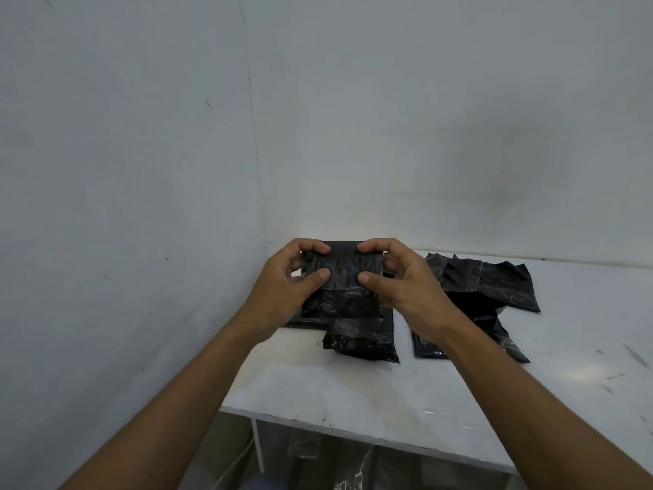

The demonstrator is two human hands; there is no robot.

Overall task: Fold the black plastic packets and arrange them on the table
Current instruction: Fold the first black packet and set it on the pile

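A black plastic packet (342, 274) is held up above the white table (441, 394), its upper part folded over toward me. My left hand (286, 288) pinches its left side, thumb on the front and fingers behind. On the right side my right hand (403, 284) pinches it the same way. A folded black packet (360, 343) lies on the table just below the held one. Farther right, a loose pile of black packets (491, 284) is spread over the table, partly hidden by my right hand.
The table stands in a corner, with a grey wall (123, 206) close on the left and another behind. Its near edge (353, 429) runs below my forearms. Bare table surface shows at the front and far right.
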